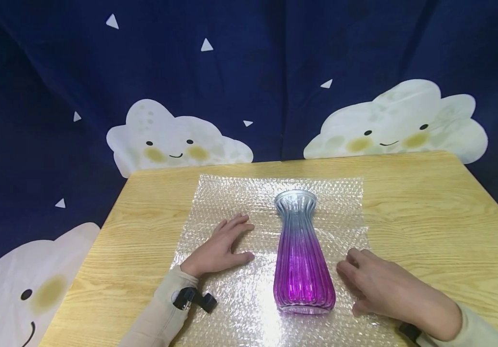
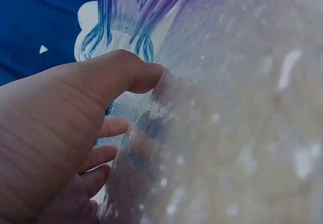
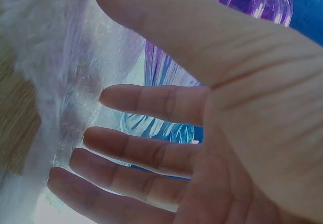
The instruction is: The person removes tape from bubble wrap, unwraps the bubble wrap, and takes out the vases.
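A ribbed glass vase (image 1: 303, 260) lies on its side on a sheet of bubble wrap (image 1: 227, 202); it fades from pale blue at the flared mouth to bright purple at the base. To the left of the vase, my left hand (image 1: 218, 248) rests on the wrap with fingers spread and thumb apart. My right hand (image 1: 381, 284) is at the sheet's right edge, beside the vase's wide end. In the right wrist view its fingers (image 3: 151, 100) are nearly straight, tips against the wrap. Neither hand touches the vase.
The wrap lies over a light wooden table (image 1: 431, 212), whose bare top shows on both sides of it. Behind the table hangs a dark blue cloth (image 1: 231, 72) with printed clouds and triangles. A black strap (image 1: 192, 299) circles the left sleeve.
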